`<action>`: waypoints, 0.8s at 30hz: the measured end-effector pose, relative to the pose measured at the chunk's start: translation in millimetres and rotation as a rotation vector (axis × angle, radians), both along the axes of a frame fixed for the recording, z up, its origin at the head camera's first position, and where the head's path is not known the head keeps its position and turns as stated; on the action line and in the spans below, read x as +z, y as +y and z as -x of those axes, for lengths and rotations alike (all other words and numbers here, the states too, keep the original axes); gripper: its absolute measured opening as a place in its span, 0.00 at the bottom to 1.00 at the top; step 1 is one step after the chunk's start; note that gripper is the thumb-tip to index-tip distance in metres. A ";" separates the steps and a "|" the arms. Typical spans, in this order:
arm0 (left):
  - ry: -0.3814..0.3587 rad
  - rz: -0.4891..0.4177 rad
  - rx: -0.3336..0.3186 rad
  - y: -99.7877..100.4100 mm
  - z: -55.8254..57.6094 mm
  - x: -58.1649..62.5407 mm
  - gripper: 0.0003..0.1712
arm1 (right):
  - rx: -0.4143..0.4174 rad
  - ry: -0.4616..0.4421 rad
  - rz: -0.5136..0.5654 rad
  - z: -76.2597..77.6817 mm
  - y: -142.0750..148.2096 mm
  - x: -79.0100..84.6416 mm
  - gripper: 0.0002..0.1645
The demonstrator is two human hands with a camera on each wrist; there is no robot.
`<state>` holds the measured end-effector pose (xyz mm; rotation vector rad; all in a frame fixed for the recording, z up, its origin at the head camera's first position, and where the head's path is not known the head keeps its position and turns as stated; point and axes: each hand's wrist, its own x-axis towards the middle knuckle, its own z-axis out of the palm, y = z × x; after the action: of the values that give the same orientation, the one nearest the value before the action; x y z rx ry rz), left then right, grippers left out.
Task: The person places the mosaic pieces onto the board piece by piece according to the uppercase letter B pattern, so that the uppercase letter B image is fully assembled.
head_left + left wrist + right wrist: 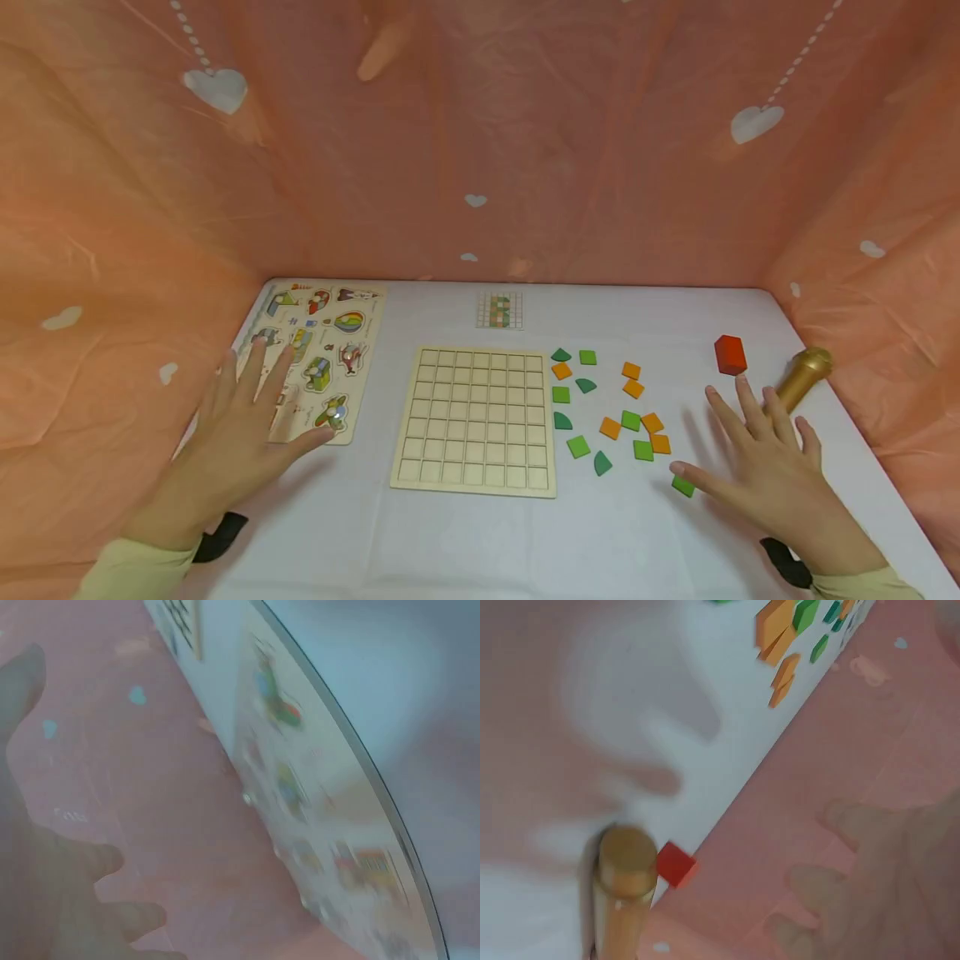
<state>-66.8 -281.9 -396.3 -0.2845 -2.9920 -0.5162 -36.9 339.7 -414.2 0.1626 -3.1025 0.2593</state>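
1. The left grip (238,433) is the person's left hand. Its fingers are straight and spread wide, and it has hold of nothing. A pale yellow sleeve (138,567) covers the arm behind it.
2. The picture board (371,327) lies flat on the white counter (615,533). In the head view, the left grip covers part of it, and the thumb is over its near edge. The left wrist view shows the board's pictures blurry.
3. The square grid board (476,410) lies in the middle, to the right of the left grip and well apart from both hands. Its squares are all bare.
4. A small pattern card (499,310) lies just past the grid board's far edge.
5. Next come orange squares (611,428), light green squares (578,447) and dark green round-edged pieces (603,463), spread between the grid board and the right hand.
6. One green square (683,487) is partly behind the thumb of the right grip (776,471). I cannot tell if they touch.
7. A red block (731,355) is just past the right grip's fingertips.
8. The right grip has its fingers spread too, and it holds nothing.
9. A gold rod (802,379) with a round end lies just past those fingers, partly hidden.
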 end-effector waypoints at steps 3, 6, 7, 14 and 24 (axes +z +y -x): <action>0.025 -0.045 -0.032 15.0 3.2 -0.4 0.70 | 0.033 0.006 0.024 4.2 -7.7 -0.9 0.67; 0.007 -0.107 -0.044 36.2 5.6 -3.2 0.68 | 0.066 0.008 0.064 9.3 -15.3 -2.2 0.65; -0.004 -0.133 -0.047 44.0 6.2 -4.7 0.68 | 0.080 0.007 0.075 11.1 -18.0 -2.2 0.64; -0.120 -0.340 -0.009 90.2 -0.1 -18.8 0.52 | 0.157 0.035 0.132 20.3 -30.0 -5.1 0.50; -0.262 -0.455 0.109 109.5 -2.7 -30.2 0.36 | 0.194 0.020 0.109 26.6 -29.0 -8.1 0.29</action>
<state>-64.0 -172.4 -426.4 -0.0160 -2.9839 -1.2779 -63.5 310.6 -422.2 0.4614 -3.0441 0.4278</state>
